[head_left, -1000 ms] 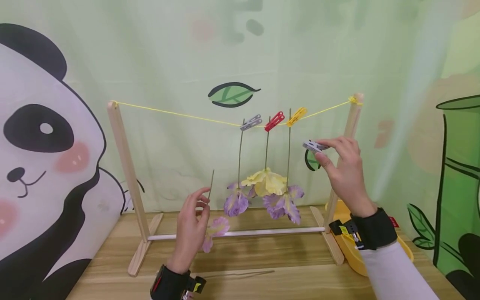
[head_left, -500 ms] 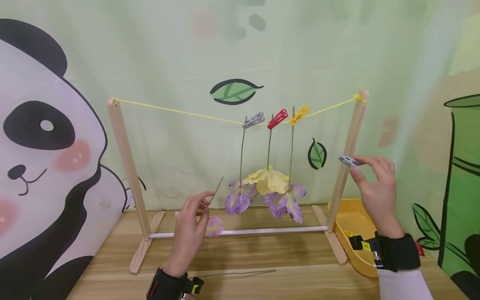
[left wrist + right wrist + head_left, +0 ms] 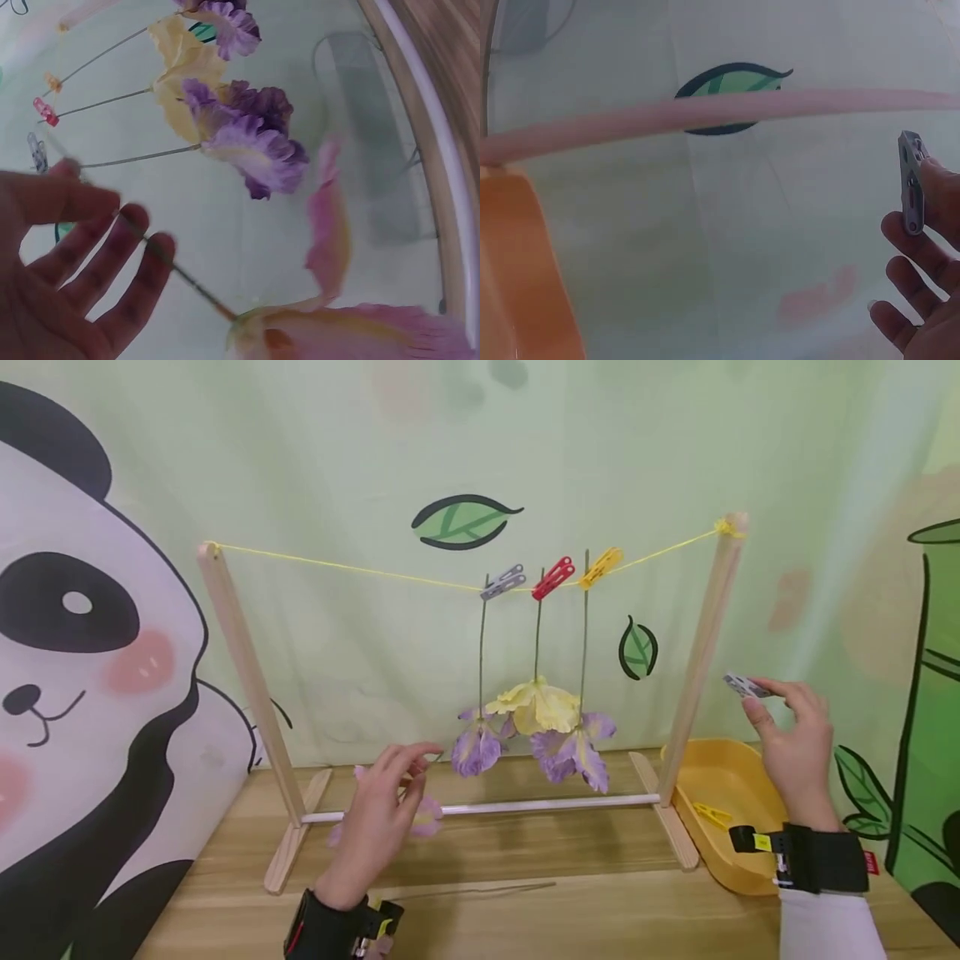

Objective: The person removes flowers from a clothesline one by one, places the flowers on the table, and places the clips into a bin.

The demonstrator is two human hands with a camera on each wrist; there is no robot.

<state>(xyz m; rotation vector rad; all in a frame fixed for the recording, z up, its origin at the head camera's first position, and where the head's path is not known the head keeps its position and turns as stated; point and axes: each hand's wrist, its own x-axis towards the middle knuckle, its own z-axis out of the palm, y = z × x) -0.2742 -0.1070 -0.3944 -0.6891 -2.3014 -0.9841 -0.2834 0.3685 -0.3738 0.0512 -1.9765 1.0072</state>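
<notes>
In the head view my left hand (image 3: 378, 827) is low, left of the hanging flowers. It pinches the thin stem of an artificial pink flower (image 3: 352, 330), whose bloom hangs below the fingers. Right of the rack, my right hand (image 3: 798, 752) holds a grey clothespin (image 3: 744, 685) between thumb and fingers; the right wrist view shows this clothespin (image 3: 912, 184) too. On the yellow string (image 3: 337, 566) hang a purple flower (image 3: 477, 750), a yellow flower (image 3: 536, 706) and another purple flower (image 3: 577, 752), heads down. A grey clothespin (image 3: 502, 583), a red one (image 3: 553, 578) and a yellow one (image 3: 602, 567) clip their stems.
Wooden posts (image 3: 707, 643) and a white crossbar (image 3: 547, 806) form the rack. At its right foot stands a yellow tray (image 3: 716, 866) with a yellow clothespin (image 3: 712, 815) inside. A stem (image 3: 487, 891) lies across the table front. A printed curtain hangs behind.
My right hand has moved right and slightly down with the grey clothespin, from inside the rack past its right post. My left hand has tilted the flower stem, keeping its pinch.
</notes>
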